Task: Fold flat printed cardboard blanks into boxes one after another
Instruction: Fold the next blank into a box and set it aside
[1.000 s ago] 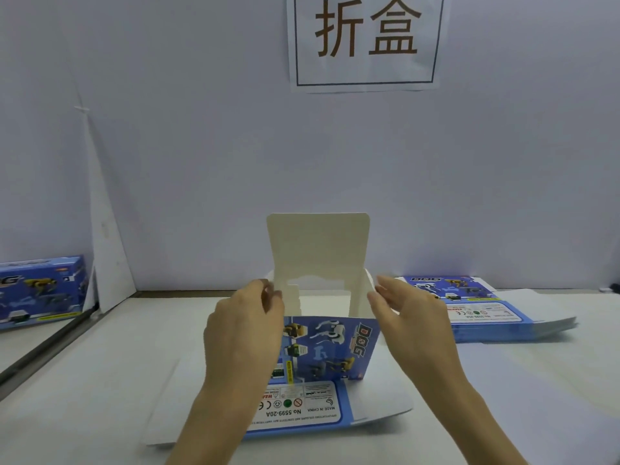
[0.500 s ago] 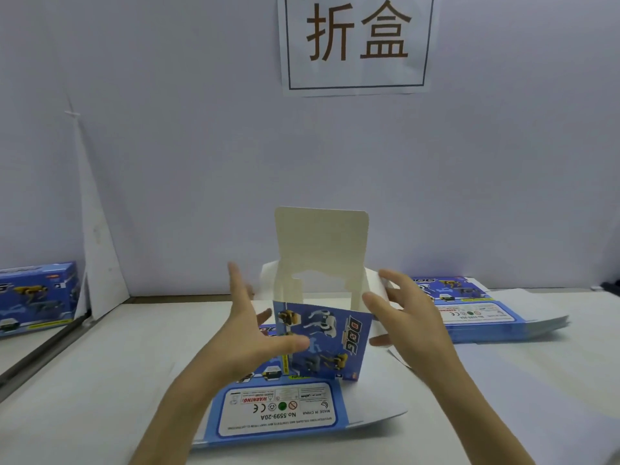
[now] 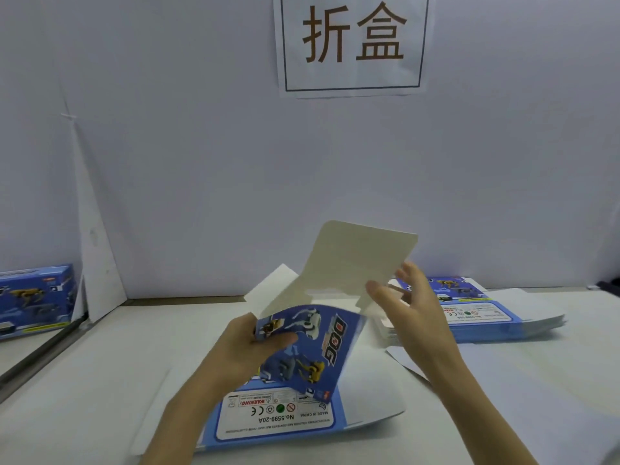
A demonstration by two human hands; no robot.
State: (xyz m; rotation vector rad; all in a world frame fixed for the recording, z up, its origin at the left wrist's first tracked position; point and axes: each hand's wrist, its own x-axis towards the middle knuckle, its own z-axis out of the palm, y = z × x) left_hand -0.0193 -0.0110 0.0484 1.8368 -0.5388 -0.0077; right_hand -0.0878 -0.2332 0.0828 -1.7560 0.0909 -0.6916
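While the left hand (image 3: 245, 350) grips the half-formed cardboard blank (image 3: 302, 344) at the centre of the frame, its thumb (image 3: 280, 338) lies pressed across the blue printed panel and its other fingers are curled out of sight behind it; the blank is tilted to the right, with its tall white flap (image 3: 355, 260) rising above the printed panel and its label panel (image 3: 278, 419) lying flat on the table (image 3: 84, 380) at lower centre; what shows of the blank's inside is bare white card. The right hand (image 3: 411, 307) is wide open, fingers spread and holding nothing, just at the lower right edge of the white flap; whether it touches the card I cannot tell. Behind that hand, at middle right, a stack of flat blanks (image 3: 496, 318) lies printed side up on the table, well apart from the one in hand. At the left edge of the frame a finished blue box (image 3: 33, 297) sits closed, so its contents are hidden. A paper sign (image 3: 352, 45) with two large brown characters hangs on the pale wall at top centre.
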